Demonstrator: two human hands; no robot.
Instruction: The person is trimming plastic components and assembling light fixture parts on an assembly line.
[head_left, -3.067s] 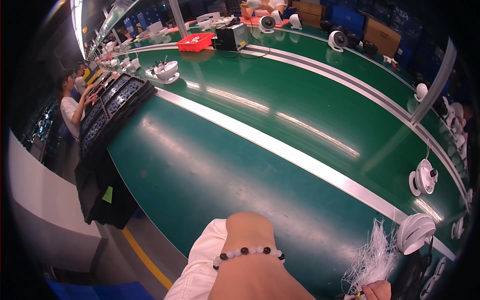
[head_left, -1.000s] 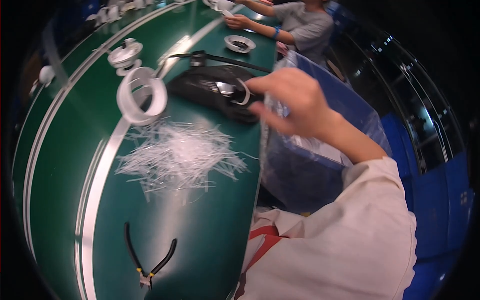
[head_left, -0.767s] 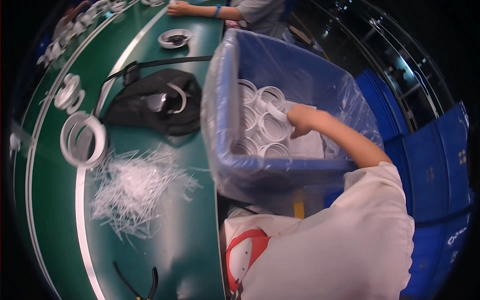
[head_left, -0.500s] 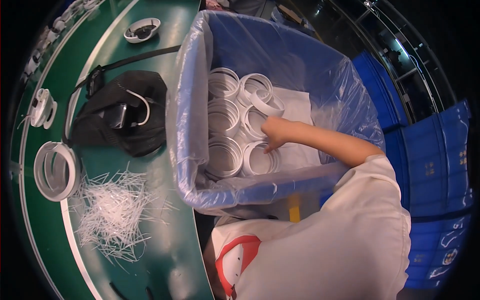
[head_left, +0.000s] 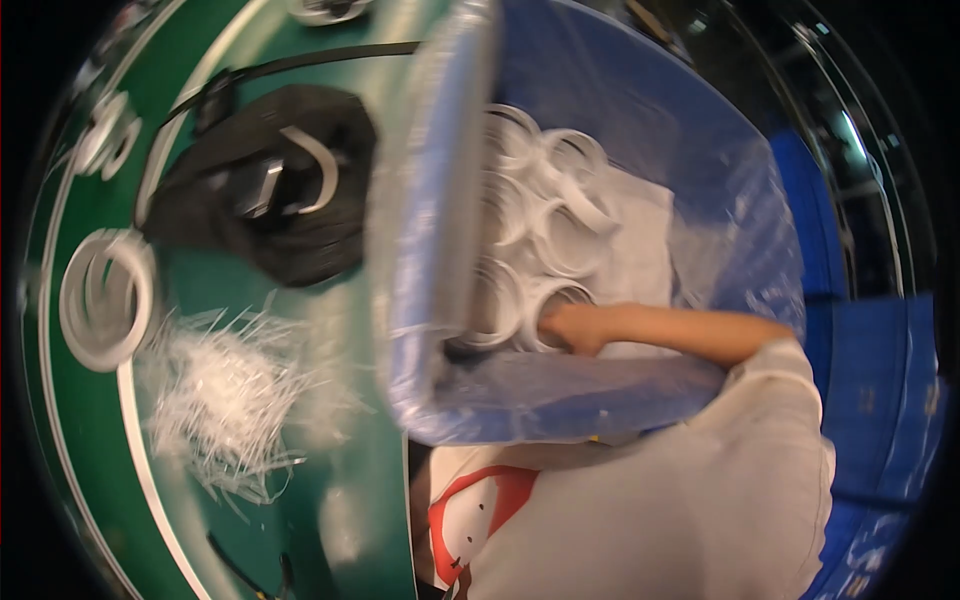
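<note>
My right hand (head_left: 572,327) reaches down into a deep blue bin (head_left: 650,85) lined with clear plastic. It is over the nearest white plastic ring (head_left: 545,300) of the right-hand column, touching or overlapping its right side. Blur and the ring hide the fingertips, so a grip cannot be made out. More white rings stand beside and behind it in two columns; those on the left are partly hidden by the bin's wall. One ring (head_left: 588,205) leans tilted on top of the right column. My left hand is not in view.
Left of the bin, a green table (head_left: 340,420) holds a black bag (head_left: 290,215), a heap of thin white strips (head_left: 230,390) and a white ring part (head_left: 108,300). Dark-handled pliers (head_left: 250,580) lie at its near edge. Blue crates (head_left: 880,390) stand at the right.
The view has shifted, so the bin appears farther right and is blurred. My right hand has moved from between the middle and nearest rings down to the nearest one.
</note>
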